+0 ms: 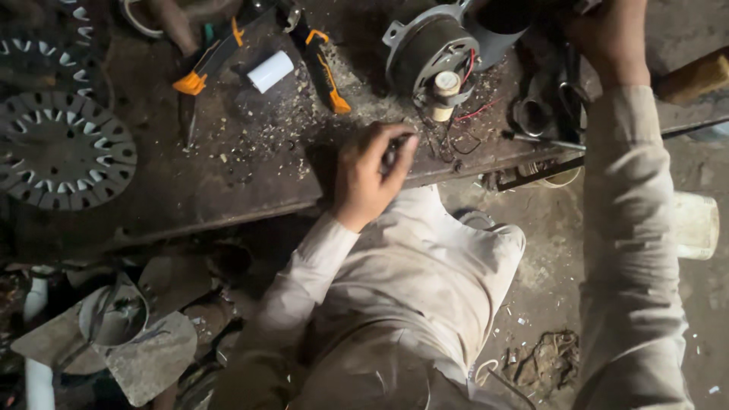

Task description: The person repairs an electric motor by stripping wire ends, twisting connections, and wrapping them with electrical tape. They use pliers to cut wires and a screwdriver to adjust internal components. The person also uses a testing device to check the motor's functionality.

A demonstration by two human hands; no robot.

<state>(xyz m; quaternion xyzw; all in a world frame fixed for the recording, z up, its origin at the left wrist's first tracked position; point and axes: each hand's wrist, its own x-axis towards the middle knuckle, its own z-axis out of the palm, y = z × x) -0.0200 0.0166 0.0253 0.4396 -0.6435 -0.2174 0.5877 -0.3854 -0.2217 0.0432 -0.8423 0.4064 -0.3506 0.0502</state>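
My left hand (370, 173) rests at the front edge of the dark, dirty workbench (228, 182), its fingers curled around a small dark object that I cannot identify. Just beyond it lies a grey electric motor (425, 49) with a cream shaft end and loose red and black wires. My right hand (607, 34) reaches over the top right of the bench among dark metal parts. Its fingers are partly cut off by the frame, so what it grips is hidden.
Two orange-handled pliers (220, 53) (323, 68) and a white cylinder (270, 71) lie on the bench among debris. Slotted round metal discs (64, 148) sit at the left. A wooden handle (695, 76) and a white cup (695, 224) are at the right. Scrap covers the floor.
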